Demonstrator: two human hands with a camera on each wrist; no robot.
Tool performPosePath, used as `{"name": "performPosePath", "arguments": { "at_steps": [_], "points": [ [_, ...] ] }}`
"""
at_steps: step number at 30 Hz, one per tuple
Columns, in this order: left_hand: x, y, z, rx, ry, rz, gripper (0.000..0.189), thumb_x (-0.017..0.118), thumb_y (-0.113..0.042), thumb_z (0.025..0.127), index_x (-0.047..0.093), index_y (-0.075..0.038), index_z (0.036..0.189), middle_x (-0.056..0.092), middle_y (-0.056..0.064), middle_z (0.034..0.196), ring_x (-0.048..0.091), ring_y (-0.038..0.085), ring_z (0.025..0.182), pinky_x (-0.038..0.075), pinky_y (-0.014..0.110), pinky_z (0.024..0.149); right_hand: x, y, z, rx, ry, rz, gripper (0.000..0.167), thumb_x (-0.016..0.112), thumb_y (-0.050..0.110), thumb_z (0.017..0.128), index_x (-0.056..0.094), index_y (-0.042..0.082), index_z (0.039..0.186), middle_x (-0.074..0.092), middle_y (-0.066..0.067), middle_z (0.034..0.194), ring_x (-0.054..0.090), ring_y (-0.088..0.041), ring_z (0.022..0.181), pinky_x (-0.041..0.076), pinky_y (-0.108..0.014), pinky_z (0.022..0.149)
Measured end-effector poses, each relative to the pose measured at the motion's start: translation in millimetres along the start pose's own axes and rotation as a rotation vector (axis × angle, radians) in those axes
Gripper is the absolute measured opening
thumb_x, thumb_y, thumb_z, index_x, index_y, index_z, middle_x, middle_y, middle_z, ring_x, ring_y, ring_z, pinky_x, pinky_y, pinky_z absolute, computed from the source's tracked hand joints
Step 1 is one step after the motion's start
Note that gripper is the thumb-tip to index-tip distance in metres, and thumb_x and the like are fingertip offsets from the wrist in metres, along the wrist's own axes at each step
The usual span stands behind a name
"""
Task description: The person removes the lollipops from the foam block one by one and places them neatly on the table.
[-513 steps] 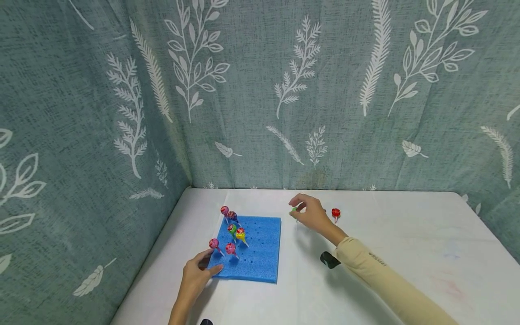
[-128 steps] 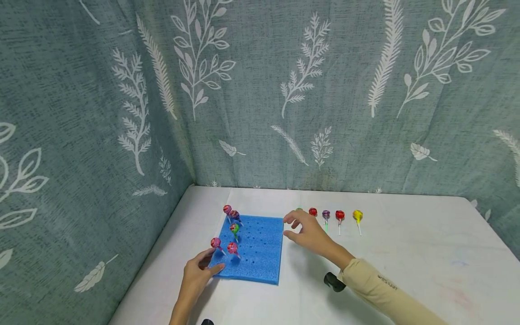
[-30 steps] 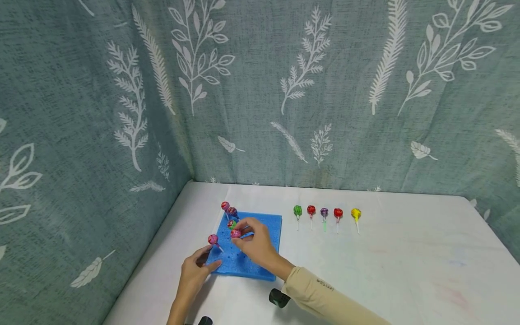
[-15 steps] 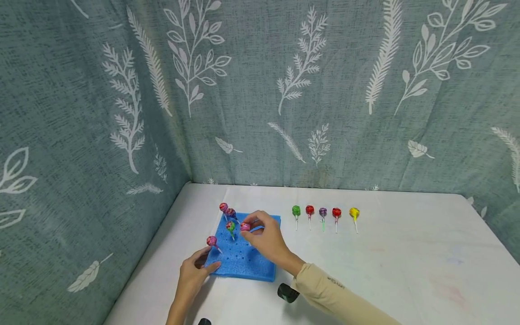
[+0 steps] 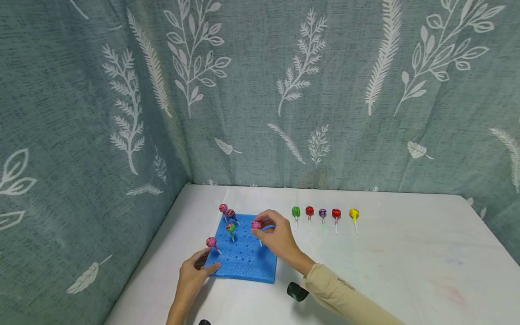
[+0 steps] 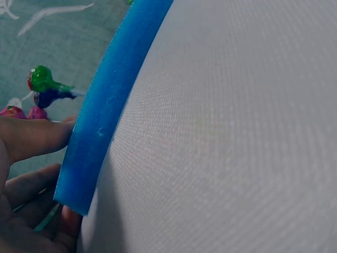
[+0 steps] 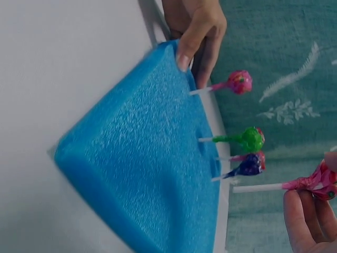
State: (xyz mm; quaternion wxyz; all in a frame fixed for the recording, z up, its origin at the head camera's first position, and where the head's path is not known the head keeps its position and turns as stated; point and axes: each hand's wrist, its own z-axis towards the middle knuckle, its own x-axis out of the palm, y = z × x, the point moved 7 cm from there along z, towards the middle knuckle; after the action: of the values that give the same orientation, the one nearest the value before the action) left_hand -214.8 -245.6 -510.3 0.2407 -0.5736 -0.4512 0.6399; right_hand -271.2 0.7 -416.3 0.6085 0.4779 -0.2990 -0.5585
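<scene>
My left hand [image 5: 192, 273] grips the near left corner of a blue foam board [image 5: 252, 266], its thumb on the top face. Above the board's right part my right hand [image 5: 280, 234] pinches a pink lollipop [image 5: 256, 225] by its wrapped head. In the right wrist view that held lollipop [image 7: 316, 182] has its whole white stick bare, apart from the foam. Along the left side of the board stand a pink lollipop [image 5: 211, 242], a green one [image 7: 251, 139], a dark blue one [image 7: 249, 165] and another pink one [image 5: 223, 208]. Small holes dot the foam.
On the white table right of the board lies a row of lollipops: green [image 5: 295, 211], red [image 5: 309, 211], purple [image 5: 322, 213], another red [image 5: 336, 213] and yellow [image 5: 354, 213]. A patterned curtain [image 5: 252, 113] hangs behind and at the left.
The yellow lollipop left the board for the table row, as did a green one. My right hand then lifted the front pink lollipop and carried it rightward. My left hand stayed.
</scene>
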Motion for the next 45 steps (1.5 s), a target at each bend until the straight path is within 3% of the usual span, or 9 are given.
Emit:
{"name": "performPosePath", "arguments": {
  "at_steps": [8,15,23,26,33,40,45],
  "points": [
    [-0.6,3.5,-1.1,-0.001,0.003,-0.021,0.056,0.08,-0.019,0.076,0.059,-0.007,0.127,0.06,0.015,0.123,0.056,0.029,0.108,0.043,0.047,0.093,-11.4,28.7,-7.9,0.041,-0.007,-0.009,0.022,0.069,-0.004,0.082,0.06,-0.006,0.102,0.061,-0.02,0.099,0.061,-0.033,0.088,0.054,-0.037,0.074],
    [0.6,2.5,0.9,0.001,-0.003,-0.013,0.056,0.079,-0.018,0.076,0.059,-0.006,0.127,0.062,0.016,0.117,0.056,0.029,0.106,0.044,0.046,0.091,-21.7,-3.3,-4.5,0.049,-0.053,-0.012,0.021,0.073,0.003,0.081,0.063,0.004,0.1,0.062,-0.009,0.097,0.062,-0.024,0.086,0.054,-0.026,0.071],
    [1.2,-1.0,0.4,0.025,-0.001,-0.014,0.056,0.079,-0.017,0.076,0.059,-0.005,0.127,0.063,0.017,0.115,0.057,0.029,0.105,0.045,0.045,0.09,-38.0,21.4,-12.9,0.077,-0.089,-0.069,0.021,0.071,-0.003,0.081,0.061,-0.005,0.099,0.062,-0.02,0.097,0.061,-0.033,0.088,0.051,-0.021,0.068],
    [0.7,-1.1,-0.5,0.024,-0.003,-0.014,0.056,0.079,-0.017,0.076,0.059,-0.005,0.127,0.062,0.018,0.116,0.057,0.03,0.106,0.045,0.046,0.091,-41.1,17.9,-14.0,0.086,-0.092,-0.062,0.02,0.07,-0.003,0.081,0.061,-0.006,0.099,0.061,-0.02,0.097,0.061,-0.034,0.087,0.051,-0.021,0.066],
    [0.3,-1.1,-0.6,0.03,-0.011,-0.009,0.056,0.079,-0.016,0.076,0.059,-0.005,0.127,0.063,0.017,0.114,0.057,0.029,0.104,0.045,0.042,0.089,-47.5,-21.1,-12.8,0.105,-0.13,-0.063,0.022,0.074,0.001,0.079,0.063,-0.001,0.098,0.063,-0.013,0.095,0.061,-0.027,0.085,0.051,-0.022,0.065],
    [0.4,-1.0,-0.8,0.04,-0.015,-0.002,0.055,0.079,-0.018,0.077,0.059,-0.004,0.126,0.064,0.015,0.11,0.058,0.028,0.102,0.045,0.041,0.088,-54.3,-29.5,-14.6,0.069,-0.137,-0.095,0.02,0.075,0.005,0.079,0.064,0.003,0.096,0.064,-0.007,0.092,0.061,-0.022,0.081,0.052,-0.024,0.068],
    [-0.2,-3.4,-2.4,0.046,-0.016,0.01,0.056,0.078,-0.016,0.078,0.057,-0.002,0.127,0.063,0.019,0.112,0.058,0.032,0.103,0.044,0.047,0.091,-57.9,-35.8,-17.6,0.099,-0.143,-0.122,0.018,0.074,0.005,0.081,0.064,0.004,0.097,0.064,-0.005,0.093,0.06,-0.02,0.081,0.052,-0.024,0.066]
  ]
}}
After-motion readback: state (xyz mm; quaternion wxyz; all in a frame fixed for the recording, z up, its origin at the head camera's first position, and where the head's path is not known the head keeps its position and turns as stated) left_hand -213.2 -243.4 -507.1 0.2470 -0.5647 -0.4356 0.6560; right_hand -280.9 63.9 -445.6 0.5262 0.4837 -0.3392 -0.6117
